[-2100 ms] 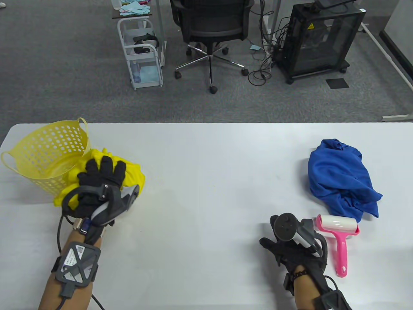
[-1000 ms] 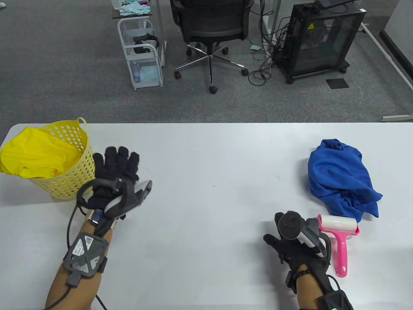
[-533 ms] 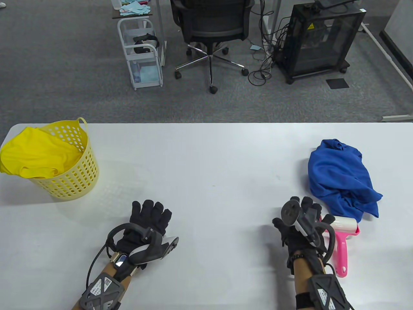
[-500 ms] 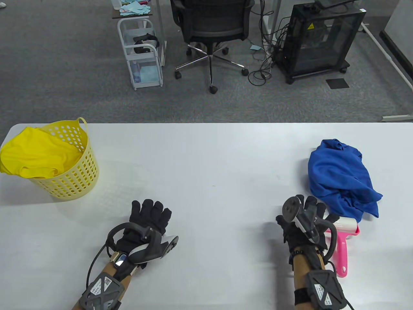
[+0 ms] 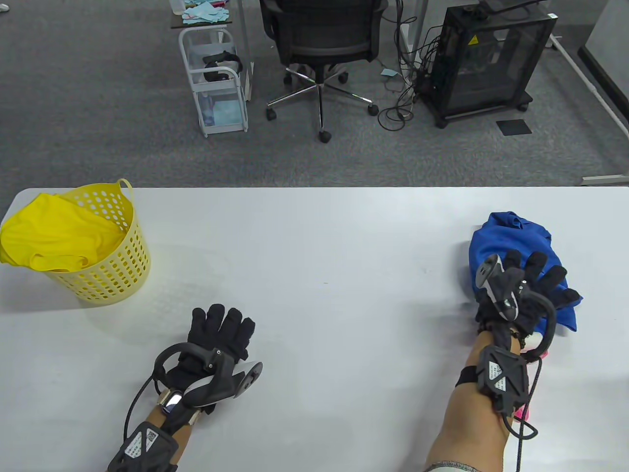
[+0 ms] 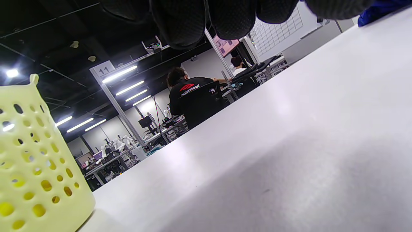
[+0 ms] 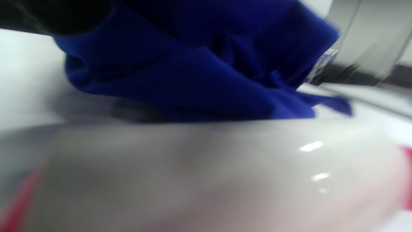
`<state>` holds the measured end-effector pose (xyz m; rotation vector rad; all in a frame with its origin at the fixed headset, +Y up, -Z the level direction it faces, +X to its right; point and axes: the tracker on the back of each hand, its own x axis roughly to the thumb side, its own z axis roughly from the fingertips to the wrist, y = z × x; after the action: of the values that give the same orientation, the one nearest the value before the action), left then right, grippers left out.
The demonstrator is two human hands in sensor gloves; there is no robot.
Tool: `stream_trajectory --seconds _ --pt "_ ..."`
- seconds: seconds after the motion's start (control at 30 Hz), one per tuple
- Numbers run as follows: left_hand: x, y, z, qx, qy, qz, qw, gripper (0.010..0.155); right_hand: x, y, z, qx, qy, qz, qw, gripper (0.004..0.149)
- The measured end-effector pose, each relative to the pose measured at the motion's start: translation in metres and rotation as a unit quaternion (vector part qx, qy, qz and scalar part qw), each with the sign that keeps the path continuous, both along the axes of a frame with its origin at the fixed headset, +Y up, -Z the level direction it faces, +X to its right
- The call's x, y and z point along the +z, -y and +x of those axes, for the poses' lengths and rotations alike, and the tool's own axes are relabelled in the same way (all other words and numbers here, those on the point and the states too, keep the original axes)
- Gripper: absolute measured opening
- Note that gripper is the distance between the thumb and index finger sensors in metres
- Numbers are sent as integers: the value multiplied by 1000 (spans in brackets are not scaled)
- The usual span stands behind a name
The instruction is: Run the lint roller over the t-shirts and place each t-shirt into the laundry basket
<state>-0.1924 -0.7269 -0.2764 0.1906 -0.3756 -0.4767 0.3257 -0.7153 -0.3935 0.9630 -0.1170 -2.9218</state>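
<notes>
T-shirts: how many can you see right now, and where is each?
2. The yellow t-shirt lies in the laundry basket at far left; the blue t-shirt lies on the table's right under the right hand. Others could be buried in the basket.

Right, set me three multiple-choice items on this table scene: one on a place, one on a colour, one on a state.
1. Where is the yellow t-shirt?
A. in the laundry basket
B. beside the lint roller
C. under the left hand

2. What colour is the t-shirt under the right hand?
A. green
B. blue
C. white

3. How does the left hand lie?
A. gripping the basket
B. holding the roller
C. resting on the table, holding nothing

Key: 1 A, the yellow cloth fills the basket; 2 B, the blue t-shirt shows around the fingers; 3 C, nothing lies in or under that hand.
</notes>
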Motion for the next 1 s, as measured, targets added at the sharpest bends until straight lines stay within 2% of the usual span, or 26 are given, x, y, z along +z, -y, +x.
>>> stream_trajectory --seconds 0.07,0.2,0.3,0.37,0.43,0.57,0.67,0.77,0.9,1.0 --pt "-3 -1 -3 8 -7 0 1000 59 -2 6 2 -32 0 -2 999 98" --pt "-6 -1 -7 14 -17 -6 1000 59 -14 23 -10 -90 -32 -54 994 92" --pt "-5 -2 -7 13 -20 -6 1000 58 -25 34 -34 -33 -71 -88 993 69" --pt "-5 -2 -6 13 -21 -8 1000 58 -31 39 -48 -8 -97 -113 989 64" --pt "-5 0 -5 10 -19 -14 1000 58 -34 37 -65 -1 -113 -104 988 61" --pt "-6 3 -1 4 -13 -21 1000 57 -34 35 -103 -74 -180 -85 977 55" --pt "-6 2 2 8 -3 -21 1000 57 -27 34 -157 -37 -269 -110 956 57" --pt "-4 1 5 11 6 -21 1000 58 -10 33 -212 -23 -354 -116 928 58" --pt "-2 3 10 16 24 -28 999 64 27 31 -272 -62 -434 -129 889 57" --pt "-4 7 18 23 47 -52 997 75 66 30 -311 -97 -502 -152 846 57"
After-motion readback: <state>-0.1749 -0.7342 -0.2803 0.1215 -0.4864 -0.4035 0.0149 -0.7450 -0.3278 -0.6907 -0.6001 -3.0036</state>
